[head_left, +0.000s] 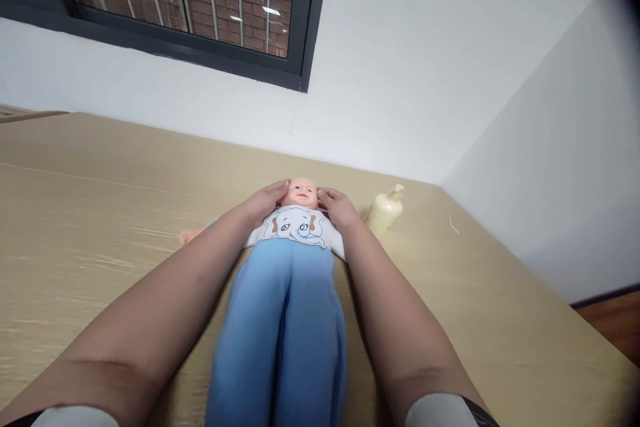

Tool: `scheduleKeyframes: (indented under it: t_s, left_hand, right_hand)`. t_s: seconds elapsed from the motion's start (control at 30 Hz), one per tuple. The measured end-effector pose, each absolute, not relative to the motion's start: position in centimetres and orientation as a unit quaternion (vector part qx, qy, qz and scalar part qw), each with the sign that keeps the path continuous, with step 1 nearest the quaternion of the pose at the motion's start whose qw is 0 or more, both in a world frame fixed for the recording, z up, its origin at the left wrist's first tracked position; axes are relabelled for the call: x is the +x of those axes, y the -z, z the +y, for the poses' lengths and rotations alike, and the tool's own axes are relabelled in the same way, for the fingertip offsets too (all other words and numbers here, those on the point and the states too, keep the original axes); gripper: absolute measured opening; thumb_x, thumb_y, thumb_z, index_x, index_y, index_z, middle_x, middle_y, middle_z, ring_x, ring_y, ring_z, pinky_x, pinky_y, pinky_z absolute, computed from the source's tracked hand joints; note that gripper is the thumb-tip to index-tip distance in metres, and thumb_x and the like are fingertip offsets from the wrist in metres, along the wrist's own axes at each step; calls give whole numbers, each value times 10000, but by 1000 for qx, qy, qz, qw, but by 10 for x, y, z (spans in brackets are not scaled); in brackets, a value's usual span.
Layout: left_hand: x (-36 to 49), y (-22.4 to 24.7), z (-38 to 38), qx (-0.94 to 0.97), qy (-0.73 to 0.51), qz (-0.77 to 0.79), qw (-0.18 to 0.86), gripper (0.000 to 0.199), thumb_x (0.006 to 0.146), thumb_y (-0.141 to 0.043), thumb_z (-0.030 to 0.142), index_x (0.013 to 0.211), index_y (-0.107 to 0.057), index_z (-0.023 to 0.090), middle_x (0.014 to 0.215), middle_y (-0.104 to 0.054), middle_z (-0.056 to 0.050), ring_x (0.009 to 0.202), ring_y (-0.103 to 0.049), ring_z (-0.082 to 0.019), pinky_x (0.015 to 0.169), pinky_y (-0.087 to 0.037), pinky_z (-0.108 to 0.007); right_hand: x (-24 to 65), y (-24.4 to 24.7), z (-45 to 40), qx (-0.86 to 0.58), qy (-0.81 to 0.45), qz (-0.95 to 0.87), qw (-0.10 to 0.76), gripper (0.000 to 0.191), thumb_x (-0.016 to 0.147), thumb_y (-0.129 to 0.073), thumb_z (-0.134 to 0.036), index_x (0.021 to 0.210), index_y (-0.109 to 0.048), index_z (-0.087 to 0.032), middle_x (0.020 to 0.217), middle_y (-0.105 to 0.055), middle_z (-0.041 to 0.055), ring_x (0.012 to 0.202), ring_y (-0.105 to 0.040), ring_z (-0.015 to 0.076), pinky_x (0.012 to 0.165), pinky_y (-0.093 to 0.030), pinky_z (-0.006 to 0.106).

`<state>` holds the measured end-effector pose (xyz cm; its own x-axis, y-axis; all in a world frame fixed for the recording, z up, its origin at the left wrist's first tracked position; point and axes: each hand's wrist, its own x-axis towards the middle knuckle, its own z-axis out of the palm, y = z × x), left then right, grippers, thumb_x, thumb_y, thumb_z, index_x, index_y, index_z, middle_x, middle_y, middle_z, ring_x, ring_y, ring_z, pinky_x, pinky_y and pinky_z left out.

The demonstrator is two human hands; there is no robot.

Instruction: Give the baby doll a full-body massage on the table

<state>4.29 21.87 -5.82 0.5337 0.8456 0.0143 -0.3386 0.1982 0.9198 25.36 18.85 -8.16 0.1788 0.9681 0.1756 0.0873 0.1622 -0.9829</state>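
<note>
A baby doll lies on its back on the wooden table, its head toward the wall. It wears a white top with an elephant print and light blue trousers. My left hand rests against the left side of the doll's head, and my right hand against the right side. Both hands cup the head between them, with fingers curved against it. One doll hand shows beyond my left forearm. The doll's other hand is hidden.
A pale yellow pump bottle stands right of my right hand. Farther right, a thin light string lies on the table. Behind the table are a white wall and a dark-framed window; another wall rises at the right.
</note>
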Motion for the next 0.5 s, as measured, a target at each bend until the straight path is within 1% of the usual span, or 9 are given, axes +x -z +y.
scheduleKeyframes:
  t_s: [0.1, 0.2, 0.27, 0.33, 0.43, 0.5]
  left_hand:
    - [45, 59, 219, 521, -433, 302, 671, 472, 777, -751, 555, 1066, -723, 183, 1145, -738, -148, 1012, -705, -312, 828, -576, -401]
    - [45, 62, 223, 534, -476, 366, 595, 475, 731, -747, 597, 953, -709, 178, 973, -746, -109, 848, -701, -265, 698, -552, -351]
    - [43, 64, 227, 531, -502, 395, 557, 424, 704, -767, 556, 876, -687, 177, 835, -716, -69, 741, -667, -224, 643, -512, -319]
    - [42, 66, 229, 531, -524, 420, 516, 361, 689, -774, 502, 806, -672, 176, 752, -678, -42, 692, -631, -199, 619, -475, -296]
    - [40, 64, 227, 541, -542, 446, 462, 269, 699, -745, 432, 738, -674, 176, 714, -660, -34, 688, -611, -193, 603, -437, -283]
    - [39, 60, 223, 554, -545, 457, 433, 214, 708, -726, 385, 695, -673, 177, 683, -654, -31, 680, -599, -196, 598, -422, -282]
  right_hand:
    - [255, 81, 191, -564, -317, -512, 565, 309, 791, -659, -498, 879, -715, -207, 842, -736, 45, 847, -662, 227, 789, -533, 367]
    - [255, 75, 189, -596, -249, -517, 562, 281, 781, -627, -485, 761, -679, -210, 761, -693, 21, 807, -629, 211, 755, -503, 333]
    - [253, 71, 186, -610, -212, -520, 559, 289, 788, -603, -486, 717, -655, -211, 729, -669, 9, 777, -611, 202, 736, -483, 321]
    - [252, 66, 182, -619, -186, -523, 555, 307, 798, -586, -496, 691, -632, -213, 699, -647, -1, 737, -592, 191, 717, -464, 312]
    - [250, 61, 178, -627, -166, -530, 546, 327, 802, -582, -507, 656, -601, -215, 664, -625, -9, 692, -566, 181, 691, -447, 305]
    - [248, 58, 176, -626, -159, -540, 540, 308, 797, -587, -483, 648, -602, -214, 664, -627, -7, 685, -566, 180, 686, -447, 305]
